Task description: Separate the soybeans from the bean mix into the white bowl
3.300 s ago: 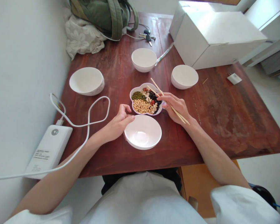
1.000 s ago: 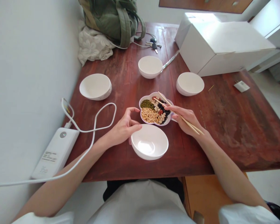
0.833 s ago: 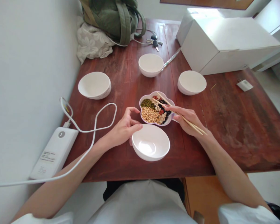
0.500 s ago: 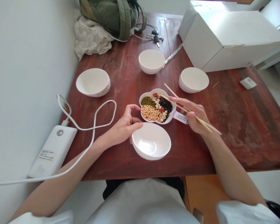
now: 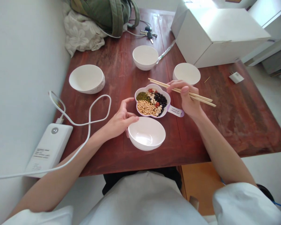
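- Right hand [image 5: 188, 100]: grip closed on chopsticks [image 5: 178, 90], held level, tips over far rim of bean dish [image 5: 152, 100].
- Left hand [image 5: 120, 120]: grip loose, half-open, thumb on white bowl [image 5: 147, 134] near surface's [image 5: 224, 125] front edge.

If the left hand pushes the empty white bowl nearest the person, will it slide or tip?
Probably slides easily: the white bowl is empty and the table looks smooth. It may tip, since the left hand touches only its rim.

Glossy white bowl [image 5: 146, 134], wood chopsticks [image 5: 181, 92], worn wood table [image 5: 236, 118]
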Demonstrator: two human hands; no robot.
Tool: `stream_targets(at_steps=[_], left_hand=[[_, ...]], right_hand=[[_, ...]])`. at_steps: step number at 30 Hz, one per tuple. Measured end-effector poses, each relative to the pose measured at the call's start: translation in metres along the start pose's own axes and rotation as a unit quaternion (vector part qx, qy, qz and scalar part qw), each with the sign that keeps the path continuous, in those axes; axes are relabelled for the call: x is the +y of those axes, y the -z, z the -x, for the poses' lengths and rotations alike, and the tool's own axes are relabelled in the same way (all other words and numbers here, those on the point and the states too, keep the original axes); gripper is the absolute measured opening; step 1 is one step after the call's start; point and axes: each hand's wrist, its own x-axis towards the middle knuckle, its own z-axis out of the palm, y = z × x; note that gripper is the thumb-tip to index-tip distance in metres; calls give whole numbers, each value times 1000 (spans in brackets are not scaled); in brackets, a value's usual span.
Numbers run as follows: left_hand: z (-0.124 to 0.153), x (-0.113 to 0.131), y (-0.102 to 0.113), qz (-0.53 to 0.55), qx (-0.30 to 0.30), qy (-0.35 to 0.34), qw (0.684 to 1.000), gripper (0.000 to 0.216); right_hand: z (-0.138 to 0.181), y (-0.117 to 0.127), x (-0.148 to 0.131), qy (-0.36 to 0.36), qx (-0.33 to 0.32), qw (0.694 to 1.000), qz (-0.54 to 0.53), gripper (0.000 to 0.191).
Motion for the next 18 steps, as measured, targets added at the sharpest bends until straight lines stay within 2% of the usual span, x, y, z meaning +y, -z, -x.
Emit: stream_targets(at_steps=[3, 8, 15, 18], left_hand=[[1, 1, 0, 6, -7, -8, 1000, 107], [2, 2, 0, 15, -15, -12, 1000, 113], [1, 5, -1, 19, -12, -10, 1000, 109], [0, 3, 0, 9, -1, -5, 1000, 100]], right_hand=[[-7, -1, 22, -47, -42, 998, -15, 63], [-1, -7, 41, -112, -50, 987, -104, 61], [10, -7, 25, -126, -44, 986, -100, 52], [11, -5, 18, -125, -39, 986, -101, 50]])
